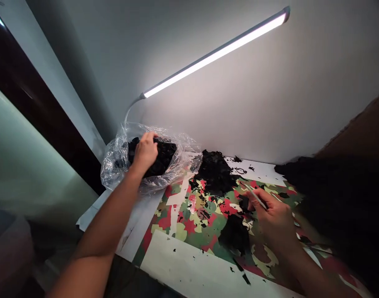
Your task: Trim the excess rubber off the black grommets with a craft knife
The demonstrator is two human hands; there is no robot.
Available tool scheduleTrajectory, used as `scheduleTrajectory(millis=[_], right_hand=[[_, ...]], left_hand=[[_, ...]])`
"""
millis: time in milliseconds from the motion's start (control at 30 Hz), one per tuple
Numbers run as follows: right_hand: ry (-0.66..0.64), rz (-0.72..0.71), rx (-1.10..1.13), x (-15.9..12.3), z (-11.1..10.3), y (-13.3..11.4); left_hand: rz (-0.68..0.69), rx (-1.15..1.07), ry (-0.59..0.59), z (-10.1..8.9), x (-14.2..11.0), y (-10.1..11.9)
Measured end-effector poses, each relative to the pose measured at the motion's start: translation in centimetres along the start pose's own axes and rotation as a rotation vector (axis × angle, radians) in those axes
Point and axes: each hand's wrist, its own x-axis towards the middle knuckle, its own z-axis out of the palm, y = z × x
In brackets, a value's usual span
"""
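Observation:
My left hand [146,150] is over the clear plastic bag [110,165], its fingers curled above a heap of small black parts [162,159], some ring-shaped. Whatever its fingertips hold is hidden. On the right, my right hand [274,215] is closed around slim tweezers [256,196] that point up and left. Just beside its fingers lies a dark scrap [243,203]. A larger black piece [235,234] rests on the camouflage-patterned cover [184,213], to the left of my right wrist.
A pile of black scraps [217,174] lies by the wall, with crumbs scattered around it. At the right rises a large black heap [332,198]. A lit bar lamp [217,51] slants above the table. White sheets [189,256] line the front edge.

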Motion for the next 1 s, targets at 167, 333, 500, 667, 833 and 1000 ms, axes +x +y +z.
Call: scheduleTrajectory(millis=[167,333,500,667,833,1000], right_hand=[[-0.008,-0.012,0.009,0.5,0.1,0.4],[0.025,0.042,0.135,1.0,0.1,0.0],[0.123,0.065,0.218,1.0,0.7,0.9],[0.207,-0.008,0.358,0.1,1.0,0.5],[0.118,0.078,0.45,-0.6,1.0,-0.3],[0.051,-0.014,0.418,-0.6,1.0,-0.8]], left_hand=[[-0.066,0.058,-0.133,-0.2,4.3,-2.8],[0.136,0.083,-0.174,-0.6,2.5,1.3],[0.496,-0.177,-0.506,3.0,-8.6,9.9],[0.533,-0.448,-0.795,7.2,-16.8,14.4],[0.374,-0.728,-0.998,8.3,-16.2,13.7],[0.04,-1.066,-0.987,7.6,-15.3,12.4]])
